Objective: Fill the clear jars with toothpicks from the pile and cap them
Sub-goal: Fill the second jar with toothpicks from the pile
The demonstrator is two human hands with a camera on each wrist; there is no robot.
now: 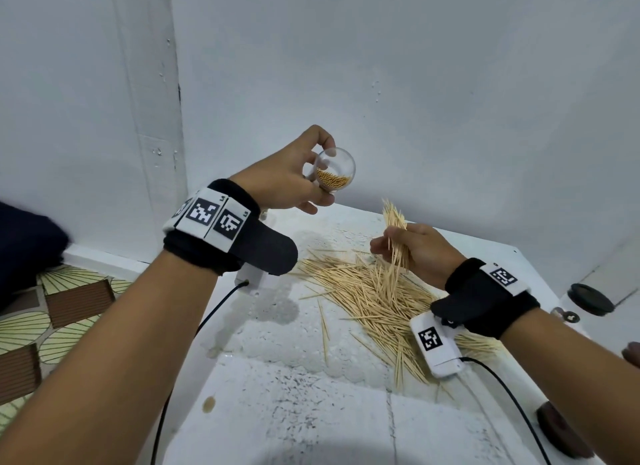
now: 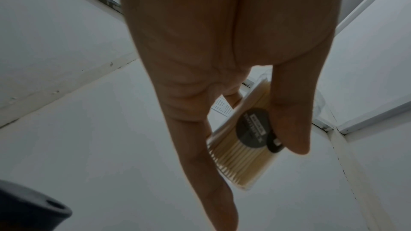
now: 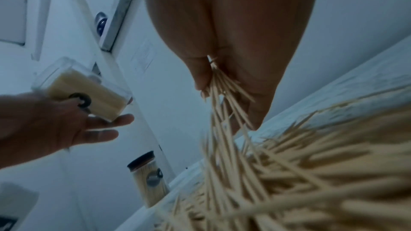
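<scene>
My left hand (image 1: 316, 178) holds a clear jar (image 1: 337, 168) tilted in the air above the table's far edge, mouth toward me. It is partly filled with toothpicks. In the left wrist view the jar (image 2: 240, 155) shows a dark round label under my thumb (image 2: 289, 120). My right hand (image 1: 394, 243) grips a bundle of toothpicks (image 1: 393, 215), tips upward, just right of and below the jar. The loose toothpick pile (image 1: 374, 298) lies on the white table (image 1: 277, 412) beneath that hand. A second jar (image 3: 149, 180), full and dark-capped, stands at the table's edge.
A black lid (image 1: 591, 299) lies at the table's right side. Brown round lids (image 1: 561, 430) sit near the right front edge. Cables run from both wrist cameras across the table. A white wall stands close behind, and patterned floor (image 1: 52, 326) shows on the left.
</scene>
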